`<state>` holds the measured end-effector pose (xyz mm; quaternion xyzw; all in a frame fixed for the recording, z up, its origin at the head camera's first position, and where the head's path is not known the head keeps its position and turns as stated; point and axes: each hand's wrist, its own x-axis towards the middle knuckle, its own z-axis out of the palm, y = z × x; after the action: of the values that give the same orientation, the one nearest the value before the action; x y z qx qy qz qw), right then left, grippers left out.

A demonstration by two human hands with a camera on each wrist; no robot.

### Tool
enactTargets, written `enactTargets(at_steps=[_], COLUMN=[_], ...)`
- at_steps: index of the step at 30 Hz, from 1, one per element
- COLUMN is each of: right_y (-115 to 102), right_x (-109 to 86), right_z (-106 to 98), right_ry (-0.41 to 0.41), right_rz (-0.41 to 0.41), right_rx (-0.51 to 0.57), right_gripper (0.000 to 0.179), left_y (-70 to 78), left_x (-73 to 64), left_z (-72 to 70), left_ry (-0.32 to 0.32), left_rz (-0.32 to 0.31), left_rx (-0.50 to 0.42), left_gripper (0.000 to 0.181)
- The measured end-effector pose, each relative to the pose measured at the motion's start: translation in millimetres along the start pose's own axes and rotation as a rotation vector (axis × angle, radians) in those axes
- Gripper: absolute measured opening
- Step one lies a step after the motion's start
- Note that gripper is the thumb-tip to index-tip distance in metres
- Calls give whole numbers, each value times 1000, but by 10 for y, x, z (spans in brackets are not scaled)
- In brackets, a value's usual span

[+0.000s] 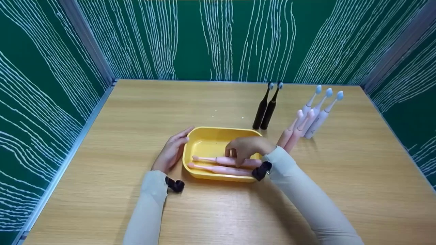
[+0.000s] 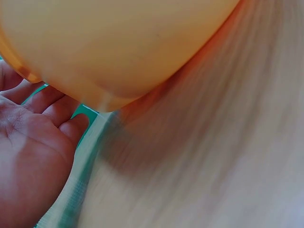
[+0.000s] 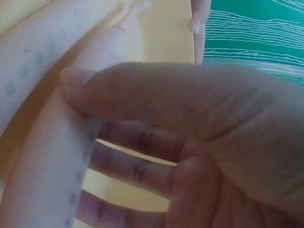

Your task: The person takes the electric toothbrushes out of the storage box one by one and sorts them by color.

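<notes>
A yellow plastic tray (image 1: 211, 141) sits on the wooden table between both hands. My left hand (image 1: 171, 151) rests against its left end, fingertips and thumb at the rim; in the left wrist view the palm faces the outer wall. Inside the tray, my right hand (image 1: 250, 146) pinches the handle of a pink electric toothbrush (image 1: 223, 161) between thumb and fingers. That brush lies with its head pointing left. Nearer the tray's front wall is a second pink electric toothbrush (image 1: 221, 169), parallel to it. A row of round marks shows on this second handle (image 3: 47, 52) in the right wrist view.
Two black electric toothbrushes (image 1: 265, 112) stand behind the tray's right corner. To the right stand two more pink toothbrushes (image 1: 294, 136), with three white ones with blue heads (image 1: 318, 117) just behind. Green walls with white lines (image 1: 190, 41) enclose the table's back and sides.
</notes>
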<state>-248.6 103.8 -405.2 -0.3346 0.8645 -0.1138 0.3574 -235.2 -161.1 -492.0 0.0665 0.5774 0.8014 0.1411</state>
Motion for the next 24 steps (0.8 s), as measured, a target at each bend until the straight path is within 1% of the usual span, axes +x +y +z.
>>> enactTargets(at_steps=[3,7,15,20,22,24], right_y=[7,4,3,19,30,48], right_x=[-10,-38,-121,-174,-197,-220], right_z=[5,5,8,15,19,26], right_ry=[21,50,128,176,201,232], right_rz=[15,17,-47,-46,-61,-97], right_rx=[30,43,16,55,59,44], right_gripper=[34,32,32,34,35,36], left_y=[-3,-8,-5,-2,-4,-8], left_x=[1,3,4,5,3,4], left_z=[0,-2,-1,2,0,-5], left_ry=[5,10,9,10,9,11], left_rz=[2,-1,-1,1,2,0], left_rx=[-1,-14,-4,3,6,7], left_gripper=[52,51,51,52,52,52])
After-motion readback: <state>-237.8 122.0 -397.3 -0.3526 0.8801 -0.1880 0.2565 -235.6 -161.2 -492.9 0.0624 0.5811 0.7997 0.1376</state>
